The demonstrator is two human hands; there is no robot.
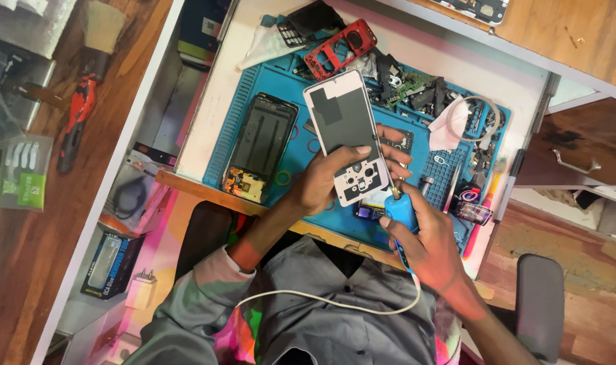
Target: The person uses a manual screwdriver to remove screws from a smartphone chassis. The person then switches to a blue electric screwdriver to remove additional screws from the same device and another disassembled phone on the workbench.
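My left hand (pixel 328 179) grips the lower end of an opened white phone frame (pixel 341 125), holding it tilted above the blue work mat (pixel 301 101). My right hand (pixel 426 240) is closed around a blue-handled screwdriver (pixel 399 209), and its thin tip touches the lower right edge of the phone frame. A second phone body with a dark back and exposed board (pixel 260 145) lies on the mat to the left of my left hand.
A red phone shell (pixel 340 46), a dark keypad part (pixel 291 30) and several small loose parts (pixel 416 91) lie at the far end of the mat. A white cable (pixel 335 303) crosses my lap. A red-handled tool (pixel 75 122) rests on the wooden floor at left.
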